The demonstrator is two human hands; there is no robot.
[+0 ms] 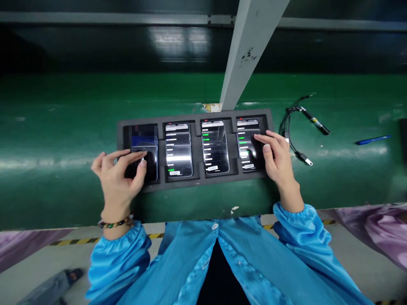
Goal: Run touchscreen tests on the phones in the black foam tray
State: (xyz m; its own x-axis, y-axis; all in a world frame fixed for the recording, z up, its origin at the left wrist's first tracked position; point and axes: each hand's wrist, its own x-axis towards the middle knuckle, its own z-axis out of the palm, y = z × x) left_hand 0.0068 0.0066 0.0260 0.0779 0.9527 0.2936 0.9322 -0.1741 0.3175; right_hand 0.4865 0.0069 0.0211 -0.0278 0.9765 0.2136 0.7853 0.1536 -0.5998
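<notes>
A dark foam tray (196,184) holds several phones side by side in its slots. My left hand (122,173) rests over the leftmost phone (149,142), its fingers apart and a fingertip over the screen. My right hand (277,159) is at the rightmost phone (246,146), index finger stretched onto the screen, thumb near its right edge. Between them, the second phone (178,148) and the third phone (216,146) lie screen up, showing lists of text, some lines green. Neither hand holds anything.
A grey metal post (251,51) rises behind the tray. On the green table (63,127), right of the tray, lie a black cable (289,123), a black pen-like tool (314,120) and a blue pen (372,140). Pink clothing shows at both lower sides.
</notes>
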